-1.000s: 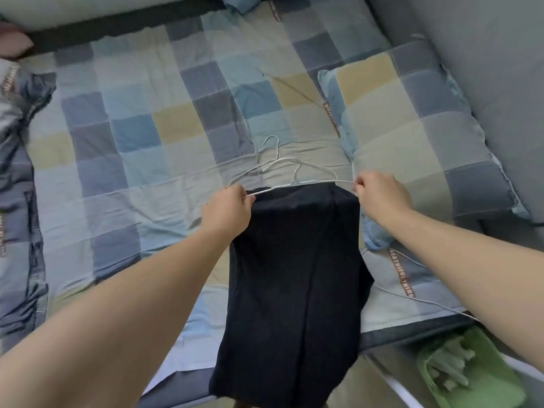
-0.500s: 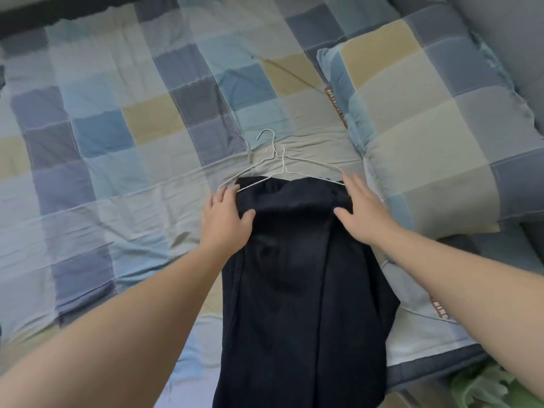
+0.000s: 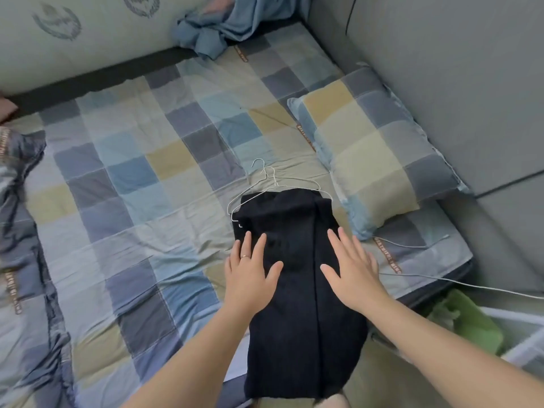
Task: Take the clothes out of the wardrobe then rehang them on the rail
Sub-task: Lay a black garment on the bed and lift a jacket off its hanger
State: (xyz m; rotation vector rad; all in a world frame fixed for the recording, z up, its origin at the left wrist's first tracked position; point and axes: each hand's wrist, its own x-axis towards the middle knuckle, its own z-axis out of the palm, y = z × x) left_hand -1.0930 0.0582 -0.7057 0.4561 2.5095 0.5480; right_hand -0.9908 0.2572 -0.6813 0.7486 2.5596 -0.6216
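A dark navy garment (image 3: 297,290) lies folded lengthwise on the checked bed sheet (image 3: 132,178), its lower end hanging over the bed's near edge. Thin white wire hangers (image 3: 273,184) lie at its top end, partly tucked under the fabric. My left hand (image 3: 250,272) lies flat with spread fingers on the garment's left edge, a ring on one finger. My right hand (image 3: 353,269) lies flat on the garment's right side, fingers straight. Neither hand grips anything.
A checked pillow (image 3: 376,154) lies right of the hangers against a grey padded wall (image 3: 441,69). Crumpled blue cloth (image 3: 223,28) sits at the bed's far end. A white cable (image 3: 441,281) runs off right. A green item (image 3: 471,322) sits in a white frame below.
Both hands let go of the hanger ends, flattened onto the garment, then slid toward me along it. The view has pulled back and tilted up.
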